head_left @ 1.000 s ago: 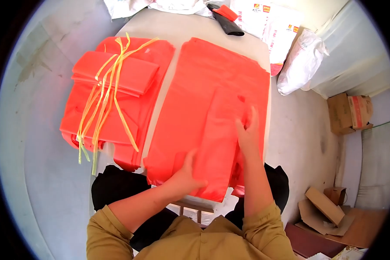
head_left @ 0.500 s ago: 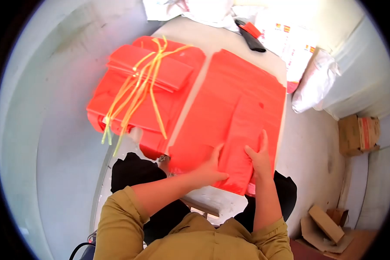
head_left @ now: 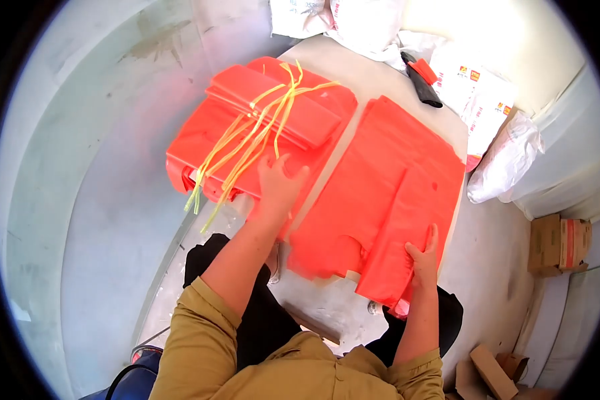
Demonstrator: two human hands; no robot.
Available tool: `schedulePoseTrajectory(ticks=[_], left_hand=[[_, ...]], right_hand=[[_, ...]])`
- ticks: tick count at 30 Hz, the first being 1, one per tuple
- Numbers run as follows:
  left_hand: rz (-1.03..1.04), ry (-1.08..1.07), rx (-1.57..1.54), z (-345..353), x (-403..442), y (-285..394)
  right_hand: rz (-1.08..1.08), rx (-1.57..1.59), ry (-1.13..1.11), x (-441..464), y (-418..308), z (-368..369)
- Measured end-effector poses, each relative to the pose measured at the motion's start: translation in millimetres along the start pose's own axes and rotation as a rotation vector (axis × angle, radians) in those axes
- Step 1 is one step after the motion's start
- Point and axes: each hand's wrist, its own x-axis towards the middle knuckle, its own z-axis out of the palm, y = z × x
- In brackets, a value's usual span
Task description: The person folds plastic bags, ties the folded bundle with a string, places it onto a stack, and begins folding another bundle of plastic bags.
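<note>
My left hand (head_left: pixel 281 183) is over the left stack of red plastic sheets (head_left: pixel 213 143), its fingers apart near the lower ends of the yellow strips (head_left: pixel 250 137). Those strips lie across a folded red bundle (head_left: pixel 273 100) on top of that stack. On the right stack of red sheets (head_left: pixel 353 193), a long red fold (head_left: pixel 393 233) runs along the near right part. My right hand (head_left: pixel 425 260) rests at the right edge of this fold, thumb and fingers spread.
Beyond the stacks on the table (head_left: pixel 327 57) lies a black item (head_left: pixel 421 83) with a red piece. White sacks (head_left: pixel 367 23) stand behind, another white sack (head_left: pixel 507 157) at the right. Cardboard boxes (head_left: pixel 545 247) are on the right side, flattened cardboard (head_left: pixel 493 373) lower down.
My left hand has left the long fold and moved up and left to the stack with yellow strips. My right hand stays by the fold. The view has shifted, so the table appears further right.
</note>
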Motion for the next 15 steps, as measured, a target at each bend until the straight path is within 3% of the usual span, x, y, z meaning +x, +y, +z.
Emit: schedulePoseTrajectory(ticks=[3,7,9,12,15], left_hand=[[-0.108,-0.132,-0.071,-9,13,-10],[-0.086,-0.065,-0.189,-6,-1,7],[-0.075,-0.077,-0.227,-1,-3,10],[-0.173,-0.238,-0.309,2,-26,44],[-0.261,-0.609,-0.737,46,-36,-6]], right_hand=[[0.101,0.096,0.013,4,-2,-6],[0.16,0.337,-0.091,16,15,-26],[0.303,0.576,-0.111,16,23,-32],[0.358,0.765,-0.137,1,4,-14],[0.347,0.827,-0.109,-3,-1,-2]])
